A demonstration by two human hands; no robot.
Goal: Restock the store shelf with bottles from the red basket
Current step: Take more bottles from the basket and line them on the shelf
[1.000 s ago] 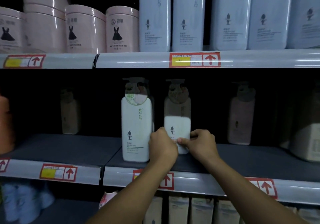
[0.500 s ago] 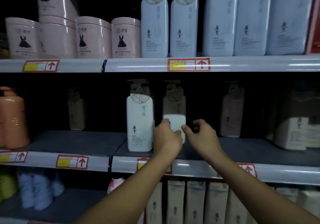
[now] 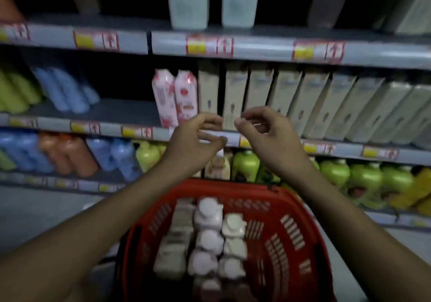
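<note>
A red basket point(image 3: 289, 213) sits low in front of me, packed with several pale bottles point(image 3: 207, 217) seen from above, their caps white and pinkish. My left hand point(image 3: 193, 138) and my right hand point(image 3: 263, 131) hover side by side above the basket, in front of a shelf edge. Both hold nothing, with fingers loosely curled and apart. Two white bottles point(image 3: 190, 1) stand side by side at the front of the upper shelf point(image 3: 256, 45), cut off by the frame's top. The picture is blurred.
Behind my hands, pink cartons point(image 3: 175, 96) and a row of beige boxes point(image 3: 303, 101) fill the middle shelf. Blue, orange and green bottles point(image 3: 363, 178) line the lower shelves. Grey floor point(image 3: 42, 213) lies left of the basket.
Both hands have let go of the white bottle on the shelf and drawn back. The view has tipped sharply downward, bringing the lower shelves and the red basket into sight.
</note>
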